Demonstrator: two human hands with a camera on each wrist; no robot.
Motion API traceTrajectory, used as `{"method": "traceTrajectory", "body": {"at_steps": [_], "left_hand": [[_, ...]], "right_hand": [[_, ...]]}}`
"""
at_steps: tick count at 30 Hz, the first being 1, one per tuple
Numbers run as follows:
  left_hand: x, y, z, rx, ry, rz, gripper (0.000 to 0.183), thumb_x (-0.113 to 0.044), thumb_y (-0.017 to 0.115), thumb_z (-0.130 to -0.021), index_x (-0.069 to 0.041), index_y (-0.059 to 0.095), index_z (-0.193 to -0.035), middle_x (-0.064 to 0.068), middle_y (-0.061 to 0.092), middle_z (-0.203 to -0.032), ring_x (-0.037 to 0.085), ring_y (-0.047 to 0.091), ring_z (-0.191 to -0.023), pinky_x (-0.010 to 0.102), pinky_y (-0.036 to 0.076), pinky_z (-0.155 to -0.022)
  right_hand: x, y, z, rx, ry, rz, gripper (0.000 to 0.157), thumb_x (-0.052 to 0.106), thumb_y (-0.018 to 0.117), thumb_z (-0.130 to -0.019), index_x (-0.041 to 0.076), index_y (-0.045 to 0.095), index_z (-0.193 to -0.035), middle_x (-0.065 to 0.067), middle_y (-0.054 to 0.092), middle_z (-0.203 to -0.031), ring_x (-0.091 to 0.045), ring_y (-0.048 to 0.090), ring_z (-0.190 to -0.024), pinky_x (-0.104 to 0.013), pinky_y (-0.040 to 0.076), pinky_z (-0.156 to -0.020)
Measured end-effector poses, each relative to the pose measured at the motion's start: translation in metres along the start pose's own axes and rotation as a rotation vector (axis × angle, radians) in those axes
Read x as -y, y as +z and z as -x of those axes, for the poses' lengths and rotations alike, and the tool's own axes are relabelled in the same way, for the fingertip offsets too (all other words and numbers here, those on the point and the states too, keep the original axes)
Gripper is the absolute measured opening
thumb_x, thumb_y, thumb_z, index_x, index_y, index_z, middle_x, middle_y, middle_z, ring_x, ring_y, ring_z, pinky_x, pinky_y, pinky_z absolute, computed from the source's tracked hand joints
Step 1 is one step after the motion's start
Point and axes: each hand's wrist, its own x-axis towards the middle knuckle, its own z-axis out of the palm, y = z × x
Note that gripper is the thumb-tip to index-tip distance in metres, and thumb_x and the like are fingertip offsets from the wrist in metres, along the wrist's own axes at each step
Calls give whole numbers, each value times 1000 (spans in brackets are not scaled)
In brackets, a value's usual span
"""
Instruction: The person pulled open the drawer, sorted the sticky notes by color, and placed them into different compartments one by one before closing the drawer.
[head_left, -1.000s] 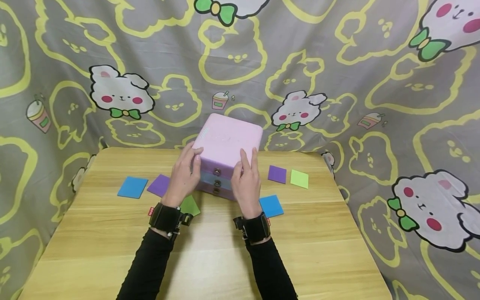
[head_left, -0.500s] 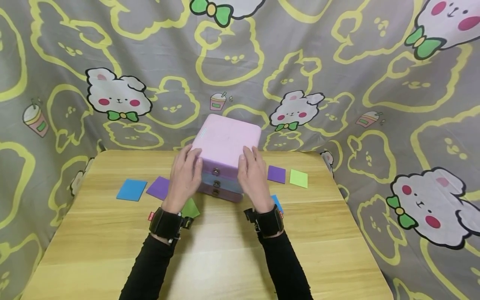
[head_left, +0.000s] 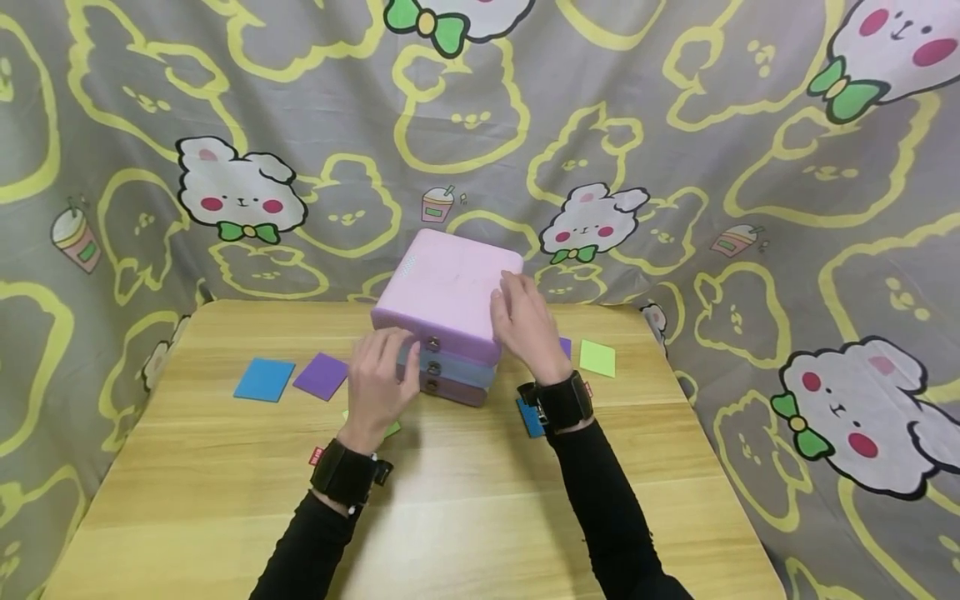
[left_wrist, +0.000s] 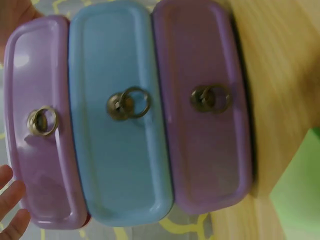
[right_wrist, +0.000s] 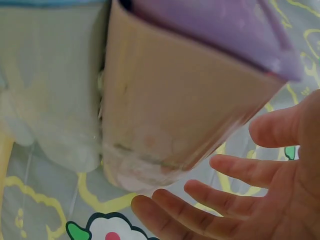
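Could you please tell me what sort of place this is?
Probably a makeshift recording corner: a printed curtain hangs behind and beside a table, and the person wears black wrist straps.

A pink-topped 3-tier box (head_left: 450,287) stands on the table (head_left: 465,517), its purple, blue and purple fronts (left_wrist: 117,165) bearing ring pulls (left_wrist: 120,106).

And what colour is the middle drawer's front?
The middle drawer's front is light blue, clearest in the left wrist view.
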Motion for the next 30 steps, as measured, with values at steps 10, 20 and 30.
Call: {"method": "traceTrajectory", "body": {"at_steps": [10,20,30], "left_hand": [[-5,9,16,88,41,-23,16,-12,66,-91,1,71,-98,17,72,-93,32,68,-82,45,58,-75],[-7,17,30,149,18,-48,21,-12,69,-91,1,72,-108,17,71,-99,32,67,-85,45,57,-77],[-9,20,36,211,-33,-67,27,-14,68,-93,-2,71,-117,17,71,-108,31,69,-94,42,55,-76]], "right_hand": [[-14,-7,-27,25,20,51,52,33,42,-106,7,43,-151,-25,46,-151,-44,52,-133,-60,45,-110],[-22,-5,-55,77,56,52,57,35,43,-104,3,40,-152,-29,39,-154,-49,47,-136,-62,40,-114],[-24,4,-70,152,164,15,63,40,38,-106,4,31,-157,-29,27,-161,-51,36,-144,-63,32,-120]]}}
